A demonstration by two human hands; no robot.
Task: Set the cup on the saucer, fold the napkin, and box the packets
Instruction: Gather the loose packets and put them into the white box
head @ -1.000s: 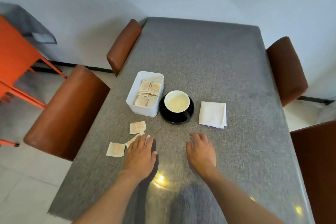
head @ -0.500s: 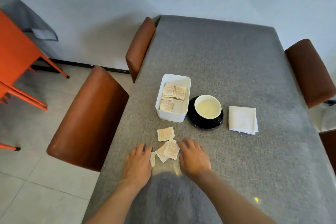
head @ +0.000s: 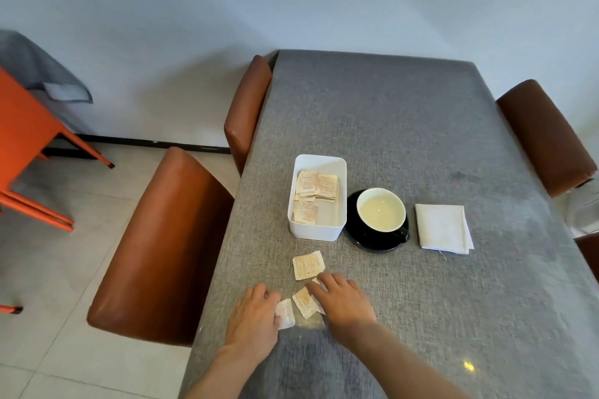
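Note:
A black cup [head: 381, 210] with a pale inside stands on a black saucer [head: 360, 238]. To its right lies a folded white napkin [head: 442, 228]. On the cup's left a white box [head: 317, 197] holds several packets. Three loose packets lie near the table's front edge. One packet [head: 308, 265] lies free. My left hand [head: 254, 322] lies flat, its fingers on the edge of a white packet [head: 286, 314]. My right hand [head: 343, 300] rests with its fingertips on another packet [head: 304, 301]. Neither packet is lifted.
The grey cloth-covered table [head: 405, 126] has brown padded chairs along its left side [head: 155, 246] and right side [head: 544, 136]. An orange chair [head: 29, 146] stands on the tiled floor at far left. The table's left edge runs close to my left hand.
The camera has swung left. My right hand moved left onto the loose packets, and my left hand slid a packet towards the others, so the packets now lie closer together.

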